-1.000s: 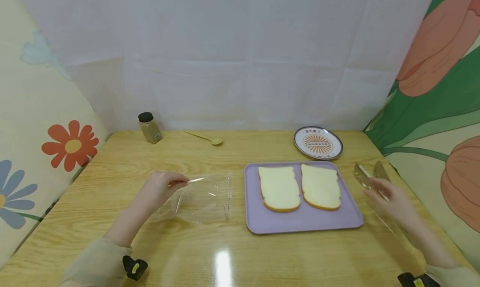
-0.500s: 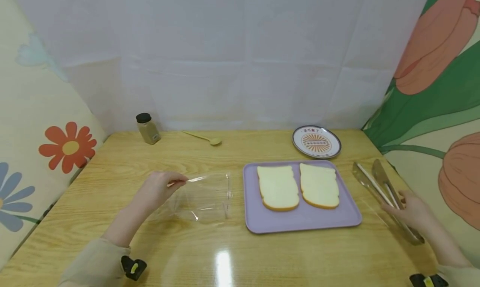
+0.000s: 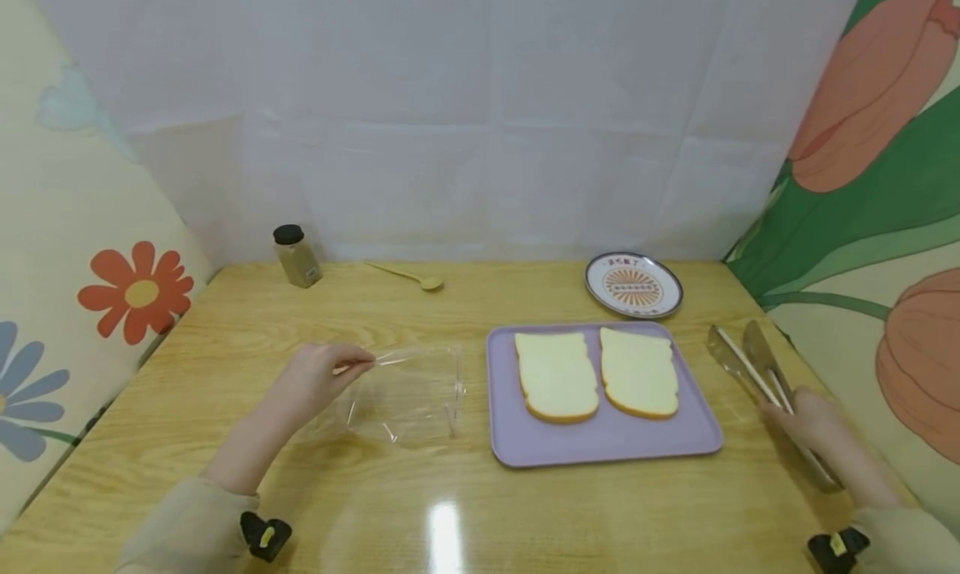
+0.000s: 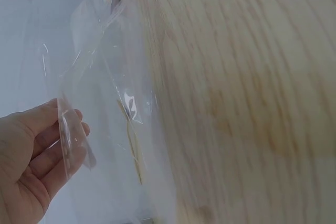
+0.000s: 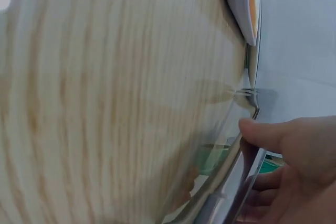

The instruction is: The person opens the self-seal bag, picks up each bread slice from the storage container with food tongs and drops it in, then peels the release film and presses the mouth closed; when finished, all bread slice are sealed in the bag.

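Thumb and fingers of my left hand [image 3: 318, 376] pinch the edge of a clear plastic bag [image 3: 408, 395], which spreads to the right over the table. The left wrist view shows the film [image 4: 107, 72] folded between the fingertips. At the far right, my right hand [image 3: 813, 424] grips metal tongs [image 3: 763, 353] around the middle of their arms. Their two broad ends point away from me and stand apart. In the right wrist view, the thumb lies on one arm of the tongs [image 5: 231, 169], with fingers on the other side.
Two bread slices [image 3: 557, 376] lie side by side on a purple tray [image 3: 600, 451] between the hands. Behind it is a patterned plate [image 3: 633, 262]. A black-lidded jar [image 3: 298, 262] and a yellow spoon [image 3: 429, 283] stand and lie at the back left.
My right hand has moved from above the tongs' far ends back along their arms and now grips them. The left hand keeps its pinch on the bag, nearly still.
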